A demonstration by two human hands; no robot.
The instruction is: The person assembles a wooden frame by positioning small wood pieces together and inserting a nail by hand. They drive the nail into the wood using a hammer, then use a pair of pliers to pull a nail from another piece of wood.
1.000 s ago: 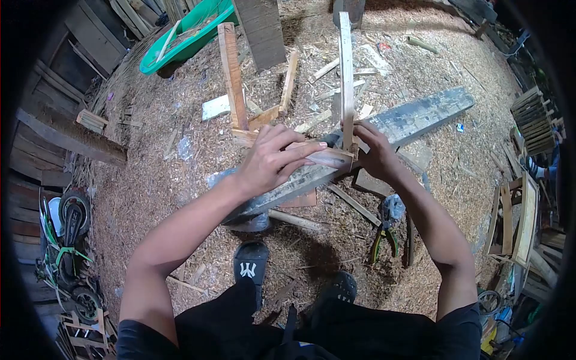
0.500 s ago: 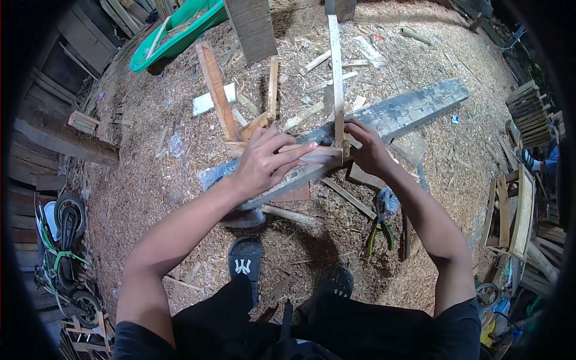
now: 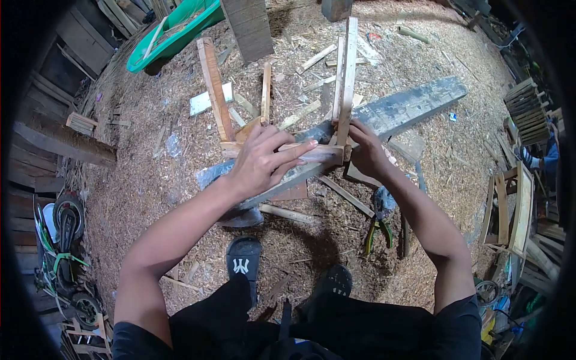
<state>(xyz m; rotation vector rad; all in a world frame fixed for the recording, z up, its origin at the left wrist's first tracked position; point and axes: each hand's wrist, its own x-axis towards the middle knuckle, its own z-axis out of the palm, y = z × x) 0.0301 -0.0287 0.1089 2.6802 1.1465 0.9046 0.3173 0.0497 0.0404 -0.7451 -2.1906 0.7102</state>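
Light brown wooden frame (image 3: 324,155) over a long gray wooden beam (image 3: 414,108), left hand (image 3: 264,159) pinching its near bar (image 3: 315,153), right hand (image 3: 367,151) curled round its corner leg (image 3: 347,90).

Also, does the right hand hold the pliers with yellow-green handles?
No, the pliers lie on the shavings-covered ground, while the right hand is at a corner of the pale wooden frame.

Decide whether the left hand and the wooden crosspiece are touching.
Touching. The head view shows the left hand laid over the wooden crosspiece, fingers across it with no gap, wood emerging on both sides.
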